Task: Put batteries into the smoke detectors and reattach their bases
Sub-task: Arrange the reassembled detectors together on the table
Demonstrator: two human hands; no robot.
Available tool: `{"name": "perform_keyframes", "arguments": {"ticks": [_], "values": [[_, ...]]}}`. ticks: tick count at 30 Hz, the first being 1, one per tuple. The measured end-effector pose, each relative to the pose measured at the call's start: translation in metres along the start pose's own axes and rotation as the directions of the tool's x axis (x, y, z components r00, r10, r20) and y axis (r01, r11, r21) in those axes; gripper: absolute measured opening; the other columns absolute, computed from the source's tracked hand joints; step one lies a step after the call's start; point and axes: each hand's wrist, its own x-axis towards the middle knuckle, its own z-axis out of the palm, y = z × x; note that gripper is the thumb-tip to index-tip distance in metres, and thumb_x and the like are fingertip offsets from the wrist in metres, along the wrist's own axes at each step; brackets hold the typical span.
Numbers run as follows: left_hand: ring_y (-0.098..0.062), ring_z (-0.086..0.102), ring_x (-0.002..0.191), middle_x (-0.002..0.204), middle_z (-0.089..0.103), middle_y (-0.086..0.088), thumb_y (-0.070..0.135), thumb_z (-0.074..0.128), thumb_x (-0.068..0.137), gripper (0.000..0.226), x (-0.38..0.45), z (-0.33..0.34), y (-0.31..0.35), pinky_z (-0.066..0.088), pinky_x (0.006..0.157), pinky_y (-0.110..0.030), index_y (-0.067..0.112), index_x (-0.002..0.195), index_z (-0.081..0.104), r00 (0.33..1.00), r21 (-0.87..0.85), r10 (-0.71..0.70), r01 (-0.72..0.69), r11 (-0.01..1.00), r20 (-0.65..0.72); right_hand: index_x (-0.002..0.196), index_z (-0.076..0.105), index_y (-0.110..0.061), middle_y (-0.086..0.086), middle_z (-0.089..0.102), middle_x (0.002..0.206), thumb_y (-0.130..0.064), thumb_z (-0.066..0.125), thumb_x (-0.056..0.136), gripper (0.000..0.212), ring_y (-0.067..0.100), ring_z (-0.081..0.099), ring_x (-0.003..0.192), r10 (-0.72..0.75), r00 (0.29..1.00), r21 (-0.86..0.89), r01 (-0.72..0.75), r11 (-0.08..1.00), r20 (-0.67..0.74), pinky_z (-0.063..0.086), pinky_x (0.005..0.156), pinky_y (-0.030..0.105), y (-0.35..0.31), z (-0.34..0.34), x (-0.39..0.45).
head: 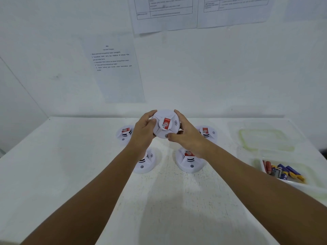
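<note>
Holding a round white plastic smoke detector with a red label [165, 125] clear of the worktop, above its far middle. Gripping from both sides: left hand [144, 129] curling round the left rim, thumb across the face; right hand [184, 132] wrapping the right rim, thumb pressing near the grey test button. Judging the step as twisting or seating the base onto this unit; base itself hidden behind the body, so seating not confirmable. Next calling for setting this unit down and checking the rest.

Resting face-up on the white painted worktop [70, 174]: four more round white smoke detectors, two nearer the far edge [124, 133] [207, 132], two nearer the middle [146, 162] [190, 162]. Whether fitted with batteries: cannot tell.

Sitting by the right edge: clear plastic tub [311, 181] holding blue-and-yellow and red cylindrical batteries [284, 172]; beyond it, toward the far right corner, a clear lid with a green rim [265, 139].

Hanging on the white wall behind: a printed instruction sheet [113, 68] and printed table sheets [166, 13], text too small to read.
</note>
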Motion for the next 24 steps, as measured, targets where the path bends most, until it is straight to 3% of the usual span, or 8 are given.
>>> {"name": "perform_keyframes", "arguments": {"ticks": [9,17,24], "values": [[-0.018,0.066,0.116,0.129,0.066,0.000,0.018,0.045,0.111,0.028,-0.002,-0.004,0.000,0.062,0.085,-0.029,0.026,0.135,0.056,1.000,0.019,0.011,-0.012,1.000,0.018,0.162,0.016,-0.037,-0.005,0.051,0.146,-0.003,0.067,0.095,0.090,0.017,0.062,0.121,0.021,0.999,0.118,-0.015,0.993,-0.045,0.059,0.095,0.031,-0.005,0.008,-0.004],[-0.023,0.065,0.120,0.133,0.065,-0.003,0.018,0.044,0.111,0.032,-0.002,-0.006,-0.002,0.061,0.094,-0.039,0.022,0.140,0.056,1.000,0.030,0.012,-0.012,0.999,0.016,0.160,0.022,-0.037,-0.005,0.051,0.145,-0.002,0.066,0.096,0.085,0.019,0.063,0.120,0.006,0.999,0.129,0.001,0.992,-0.054,0.058,0.096,0.035,-0.009,0.010,-0.006],[-0.021,0.065,0.120,0.134,0.064,-0.004,0.018,0.044,0.111,0.033,-0.003,-0.008,-0.003,0.062,0.089,-0.033,0.021,0.141,0.056,0.999,0.033,0.025,-0.026,0.999,0.019,0.159,0.025,-0.036,-0.004,0.051,0.146,-0.003,0.066,0.095,0.083,0.019,0.063,0.120,0.002,0.998,0.120,0.004,0.993,-0.056,0.059,0.095,0.034,-0.009,0.012,-0.006]]}}
